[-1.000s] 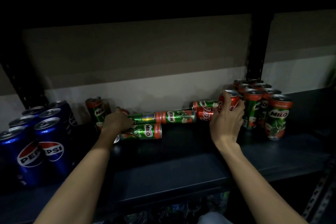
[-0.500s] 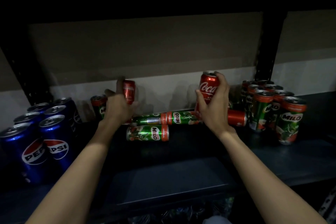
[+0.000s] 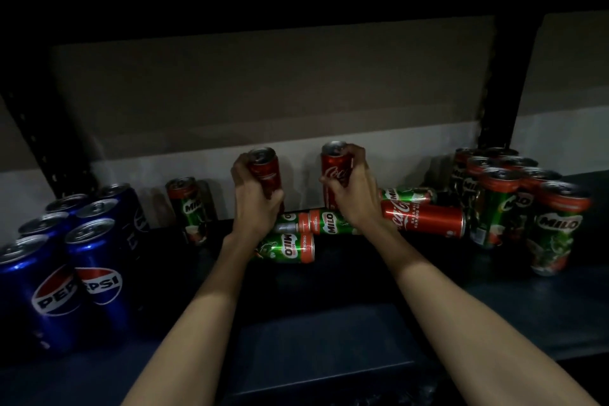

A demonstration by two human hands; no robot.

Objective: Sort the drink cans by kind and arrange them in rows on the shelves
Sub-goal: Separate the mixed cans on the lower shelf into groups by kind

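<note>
Coca-Cola cans stand upright, one grasped in the left hand (image 3: 255,198), another (image 3: 336,168) in the right hand (image 3: 354,194), near the shelf's (image 3: 329,323) back edge. Milo cans (image 3: 514,204) cluster at its right end, Pepsi cans (image 3: 66,250) at its left.
</note>
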